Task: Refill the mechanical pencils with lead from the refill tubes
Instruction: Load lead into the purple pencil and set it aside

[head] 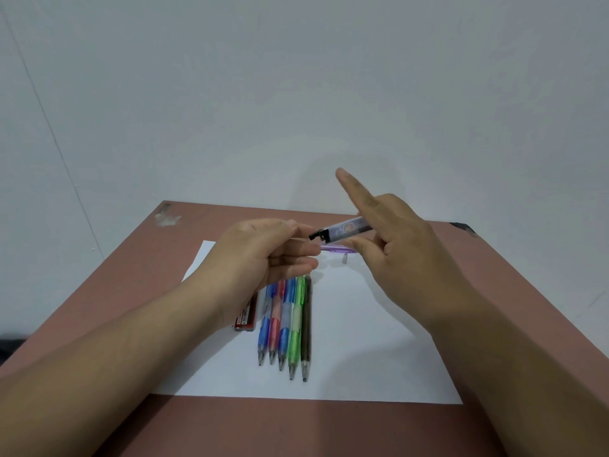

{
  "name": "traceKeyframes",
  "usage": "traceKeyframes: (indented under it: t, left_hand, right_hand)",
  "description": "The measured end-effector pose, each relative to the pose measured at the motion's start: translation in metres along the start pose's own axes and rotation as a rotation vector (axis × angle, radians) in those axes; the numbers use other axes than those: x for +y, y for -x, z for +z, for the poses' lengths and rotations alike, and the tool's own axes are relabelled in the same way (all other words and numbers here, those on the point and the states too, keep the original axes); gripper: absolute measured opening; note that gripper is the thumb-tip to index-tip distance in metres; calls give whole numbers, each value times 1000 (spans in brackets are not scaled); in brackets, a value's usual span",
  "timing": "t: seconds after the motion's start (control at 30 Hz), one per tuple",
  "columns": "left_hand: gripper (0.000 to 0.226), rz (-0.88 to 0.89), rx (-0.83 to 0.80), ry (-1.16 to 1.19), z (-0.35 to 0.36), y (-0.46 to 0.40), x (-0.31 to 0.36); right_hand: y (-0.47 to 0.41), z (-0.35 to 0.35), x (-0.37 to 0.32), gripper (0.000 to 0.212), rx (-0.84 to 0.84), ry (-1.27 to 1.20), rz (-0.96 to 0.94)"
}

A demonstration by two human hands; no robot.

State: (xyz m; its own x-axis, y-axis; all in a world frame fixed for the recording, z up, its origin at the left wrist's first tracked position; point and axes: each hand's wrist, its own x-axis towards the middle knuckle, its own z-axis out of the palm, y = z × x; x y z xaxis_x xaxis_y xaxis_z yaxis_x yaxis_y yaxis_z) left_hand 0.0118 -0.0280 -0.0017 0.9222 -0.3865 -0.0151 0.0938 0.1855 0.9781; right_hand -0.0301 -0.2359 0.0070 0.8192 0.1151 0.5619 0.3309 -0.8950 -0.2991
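Observation:
My right hand (pixel 405 258) grips a clear lead refill tube (pixel 346 229) between thumb and middle finger, forefinger pointing up, the tube's black open cap facing left. My left hand (pixel 263 252) is level with that cap, thumb and forefinger pinched together on what seems to be a thin lead that barely shows. A purple pencil (pixel 336 249) lies on the white paper (pixel 362 357) behind the hands, with a small loose cap (pixel 344 258) beside it. Several pencils lie in a row: blue (pixel 265 328), red (pixel 275 324), blue (pixel 286 324), green (pixel 296 328), dark (pixel 306 328).
A red refill tube (pixel 246 316) lies on the paper, partly under my left wrist. The paper sits on a brown table (pixel 296 427) against a pale wall. The table's far corners show worn patches.

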Motion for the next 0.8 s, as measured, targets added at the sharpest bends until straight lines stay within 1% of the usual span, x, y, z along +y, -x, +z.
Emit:
traceKeyframes:
  t: [0.07,0.1,0.13,0.17,0.3,0.47,0.53,0.6,0.63,0.67,0.8]
  left_hand:
    - [29,12,7,-25,-1,1,0]
    - [29,13,8,-33,-1,0,0]
    - [29,12,7,-35,-1,1,0]
    - [29,10,5,-33,0,1,0]
    - [25,42,28,-93,1,2,1]
    - [20,165,132,-440,1,0,-4]
    - [19,174,146,-519,1,-1,-6]
    - [20,183,150,-580,0,-1,-8]
    - [19,190,146,-625,-1,-1,-9]
    - [18,198,141,-663,-1,0,-9]
    - [11,230,120,-729,0,2,-7]
  right_hand:
    - [1,4,6,53,37,-20,-45]
    - [2,5,8,45,44,-27,-51]
    - [2,6,8,42,43,-36,-41]
    - [2,6,8,44,39,-43,-29]
    - [1,-1,2,68,10,17,1]
    - [2,-2,-1,71,-4,19,19]
    - [2,0,2,63,13,-23,20]
    - [2,2,4,42,36,-50,-4]
    - [2,3,5,35,39,-58,-8]
    - [2,4,6,33,37,-66,-2]
    - [2,3,6,35,39,-70,15]
